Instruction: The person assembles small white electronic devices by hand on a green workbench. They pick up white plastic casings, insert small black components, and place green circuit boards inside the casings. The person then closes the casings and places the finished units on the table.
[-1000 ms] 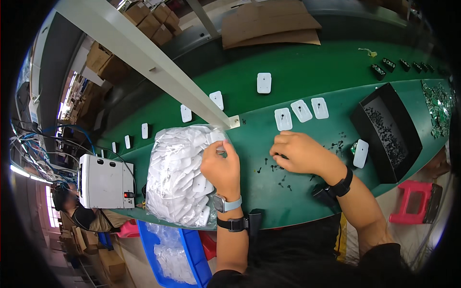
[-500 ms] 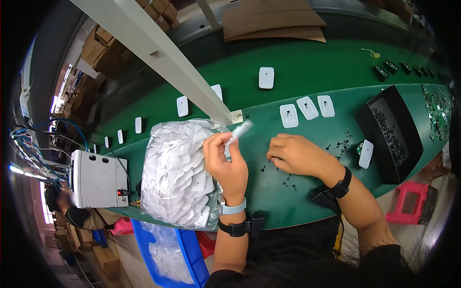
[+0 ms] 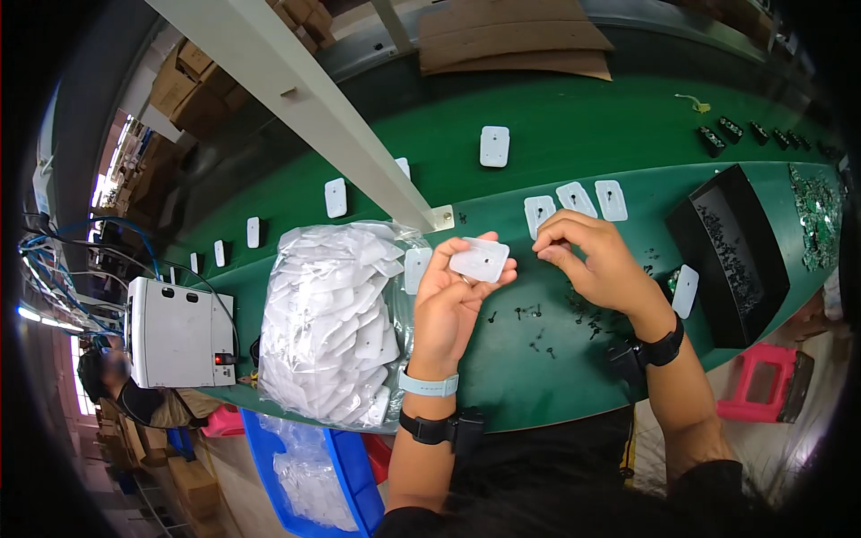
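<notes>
A white plastic cover with rounded corners and a small dark spot in its middle rests tilted in my left hand, gripped between thumb and fingers. To its right, my right hand is raised with thumb and forefinger pinched; whatever is between the fingertips is too small to make out. Beyond that hand lie similar covers with black pieces on them, one partly hidden by the hand. Small black pieces are scattered over the green bench below my hands. Another white cover lies beside my left hand.
A clear bag of white covers stands left of my hands. At right sits a black tray of small black pieces, near green circuit boards. A pale post rises at the bench edge. More covers lie on the green belt.
My left hand has turned the white cover from edge-on to face-up. My right hand has lifted off the bench from the loose black pieces and moved right and up. Covers on the belt have shifted left.
</notes>
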The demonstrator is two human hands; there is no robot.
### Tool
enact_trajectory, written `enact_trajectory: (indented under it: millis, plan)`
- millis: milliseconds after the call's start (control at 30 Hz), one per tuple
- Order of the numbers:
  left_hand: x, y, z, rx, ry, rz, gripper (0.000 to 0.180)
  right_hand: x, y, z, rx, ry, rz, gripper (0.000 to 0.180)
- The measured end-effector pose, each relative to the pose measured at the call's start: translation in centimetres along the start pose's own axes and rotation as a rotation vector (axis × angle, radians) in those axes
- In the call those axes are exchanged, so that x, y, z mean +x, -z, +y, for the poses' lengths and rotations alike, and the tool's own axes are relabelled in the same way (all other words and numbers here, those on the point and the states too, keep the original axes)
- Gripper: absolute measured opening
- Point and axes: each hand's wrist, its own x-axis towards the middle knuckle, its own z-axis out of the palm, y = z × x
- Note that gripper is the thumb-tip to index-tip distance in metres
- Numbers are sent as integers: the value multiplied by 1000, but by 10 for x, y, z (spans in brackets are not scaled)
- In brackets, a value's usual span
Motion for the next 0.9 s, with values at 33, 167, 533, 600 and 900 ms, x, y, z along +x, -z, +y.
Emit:
enact_trajectory:
  millis: [33, 167, 533, 600, 900]
  plan:
    - [0, -3, 0, -23, 41, -38, 38, -1, 0, 0, 6, 74, 37, 8]
    - [1, -13, -8, 150, 39, -8, 35, -3, -9, -6, 5, 126, 6, 9]
    - [-3, -27, -25, 537, -190, 6, 58, -3, -19, 5, -192, 164, 89, 10]
    - [-3, -28, -27, 562, -197, 8, 56, -4, -22, 6, -222, 189, 110, 10]
    - [-6, -26, -29, 521, -183, 33, 46, -4, -23, 7, -167, 156, 115, 10]
